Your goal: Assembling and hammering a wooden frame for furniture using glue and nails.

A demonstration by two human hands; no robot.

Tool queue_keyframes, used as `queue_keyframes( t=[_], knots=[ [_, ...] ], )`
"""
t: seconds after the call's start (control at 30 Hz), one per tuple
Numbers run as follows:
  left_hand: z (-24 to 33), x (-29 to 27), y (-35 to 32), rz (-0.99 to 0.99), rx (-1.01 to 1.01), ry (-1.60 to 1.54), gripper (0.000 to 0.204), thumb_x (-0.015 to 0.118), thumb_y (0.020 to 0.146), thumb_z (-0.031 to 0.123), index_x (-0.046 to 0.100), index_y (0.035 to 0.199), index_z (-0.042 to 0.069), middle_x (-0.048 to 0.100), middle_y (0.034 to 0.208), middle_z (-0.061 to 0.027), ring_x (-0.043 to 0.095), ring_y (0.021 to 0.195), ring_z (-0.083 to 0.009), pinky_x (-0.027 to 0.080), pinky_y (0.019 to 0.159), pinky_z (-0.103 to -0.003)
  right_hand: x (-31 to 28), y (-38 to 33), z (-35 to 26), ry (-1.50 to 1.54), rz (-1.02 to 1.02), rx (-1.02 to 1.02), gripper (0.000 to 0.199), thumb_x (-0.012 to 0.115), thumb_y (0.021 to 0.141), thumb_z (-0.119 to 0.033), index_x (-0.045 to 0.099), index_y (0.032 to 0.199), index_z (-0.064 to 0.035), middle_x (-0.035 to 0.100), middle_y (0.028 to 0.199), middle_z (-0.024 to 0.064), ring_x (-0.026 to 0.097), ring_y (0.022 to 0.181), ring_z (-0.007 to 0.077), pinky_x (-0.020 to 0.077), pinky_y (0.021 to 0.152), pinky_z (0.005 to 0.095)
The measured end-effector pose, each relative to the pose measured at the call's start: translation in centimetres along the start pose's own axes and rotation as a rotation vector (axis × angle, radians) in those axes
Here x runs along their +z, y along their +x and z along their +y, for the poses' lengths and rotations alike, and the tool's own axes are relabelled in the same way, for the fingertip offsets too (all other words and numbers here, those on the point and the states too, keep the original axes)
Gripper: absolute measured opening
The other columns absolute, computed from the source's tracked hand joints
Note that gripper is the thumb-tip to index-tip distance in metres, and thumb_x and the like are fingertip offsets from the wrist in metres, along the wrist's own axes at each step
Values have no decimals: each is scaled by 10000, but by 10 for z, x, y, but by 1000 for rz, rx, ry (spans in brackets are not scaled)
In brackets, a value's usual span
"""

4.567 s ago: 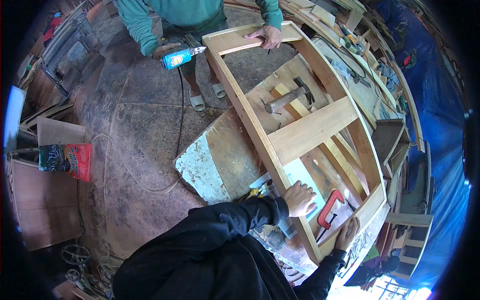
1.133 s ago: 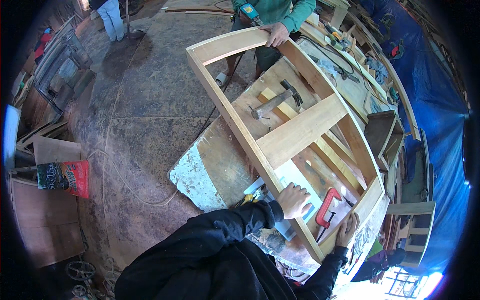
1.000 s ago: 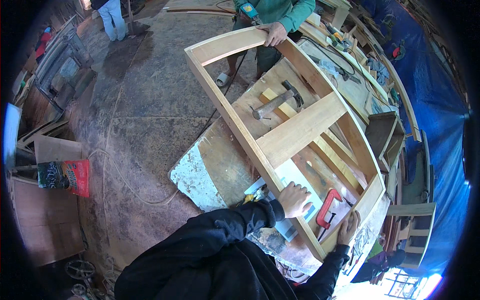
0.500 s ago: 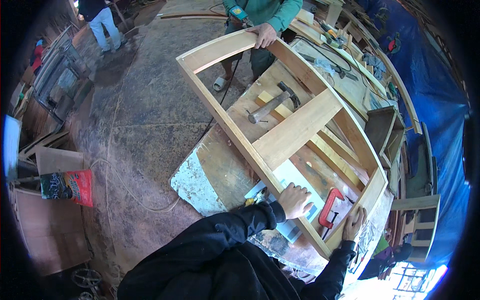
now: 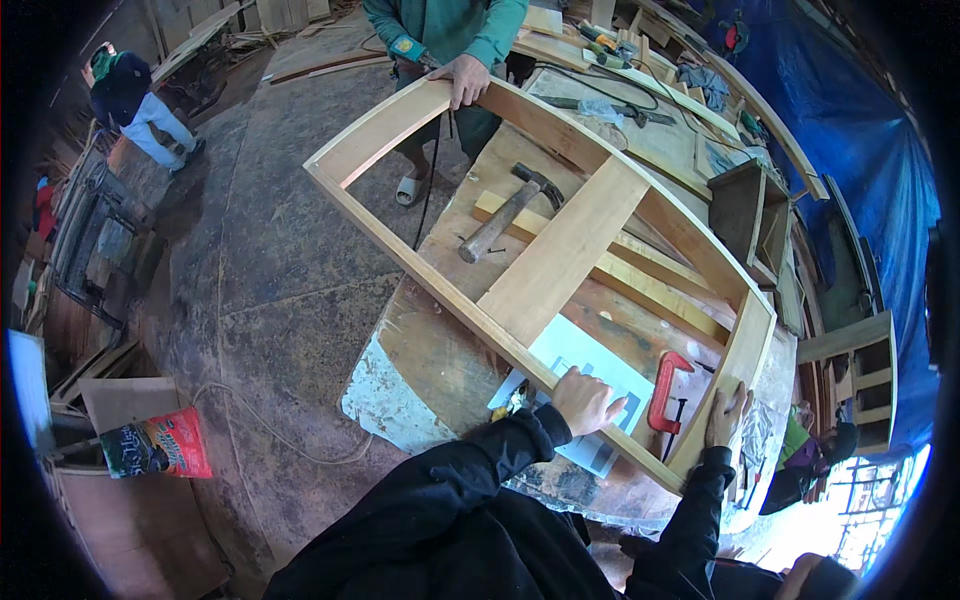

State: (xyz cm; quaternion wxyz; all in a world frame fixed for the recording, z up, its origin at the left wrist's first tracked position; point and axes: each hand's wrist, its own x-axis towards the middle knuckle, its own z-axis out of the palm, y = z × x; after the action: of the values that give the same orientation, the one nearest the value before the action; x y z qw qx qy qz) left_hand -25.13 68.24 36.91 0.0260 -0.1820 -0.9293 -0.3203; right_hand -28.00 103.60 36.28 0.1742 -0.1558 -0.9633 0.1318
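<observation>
Wooden frame (image 5: 560, 255), long and tapered with a cross board at its middle, lies tilted over the workbench (image 5: 440, 350), and you have it by its near end. Your left hand (image 5: 585, 400) is clenched over the frame's long near rail; your right hand (image 5: 725, 415) lies flat with fingers spread against the short end board, gripping nothing. Inside the frame, between your hands, a red clamp (image 5: 665, 390) rests beside a pale sheet of paper (image 5: 590, 365). Farther in, past the cross board, a hammer (image 5: 505, 210) lies on the bench. At the frame's far end another person's hand (image 5: 462, 80) grips the curved rail.
</observation>
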Motion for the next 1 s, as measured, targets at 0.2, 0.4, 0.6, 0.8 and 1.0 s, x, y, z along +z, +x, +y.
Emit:
queue_keyframes(
  t=[0.2, 0.4, 0.6, 0.8, 1.0],
  knots=[
    [1, -1, 0, -21, -6, -20, 444, 550, 890, 436, 711, 685, 77, 676, 646, -131, 656, 591, -287, 479, 696, -446, -1, -1, -1, -41, 7, 1, 622, 579, 904, -428, 432, 1427, -124, 321, 1503, 234, 368, 1327, 461, 326, 1085, 531],
    [-2, 2, 0, 19, 18, -14, 465, 541, 905, 433, 688, 652, 71, 647, 591, -119, 624, 543, -279, 462, 640, -429, 3, 0, 8, -36, 19, -34, 612, 569, 912, -425, 435, 1424, -119, 321, 1500, 243, 363, 1330, 460, 307, 1096, 524],
    [-3, 4, 0, 38, 15, -22, 464, 544, 902, 432, 690, 647, 73, 643, 587, -124, 626, 543, -283, 463, 640, -427, 6, 1, 8, -53, 18, -41, 604, 564, 918, -412, 431, 1424, -110, 325, 1495, 247, 373, 1324, 458, 314, 1094, 514],
    [-1, -9, -1, -64, -38, 6, 452, 548, 899, 432, 714, 684, 70, 677, 653, -143, 661, 601, -288, 477, 688, -437, 6, -1, -3, -29, -1, -9, 588, 558, 923, -390, 432, 1418, -100, 332, 1486, 257, 386, 1311, 464, 342, 1077, 511],
    [-5, -4, 0, -15, -21, 3, 459, 552, 894, 432, 701, 653, 71, 665, 621, -140, 651, 566, -290, 487, 660, -430, 5, 0, -4, -60, -3, -14, 597, 553, 920, -399, 429, 1422, -100, 327, 1490, 255, 384, 1315, 463, 332, 1086, 513]
  ],
)
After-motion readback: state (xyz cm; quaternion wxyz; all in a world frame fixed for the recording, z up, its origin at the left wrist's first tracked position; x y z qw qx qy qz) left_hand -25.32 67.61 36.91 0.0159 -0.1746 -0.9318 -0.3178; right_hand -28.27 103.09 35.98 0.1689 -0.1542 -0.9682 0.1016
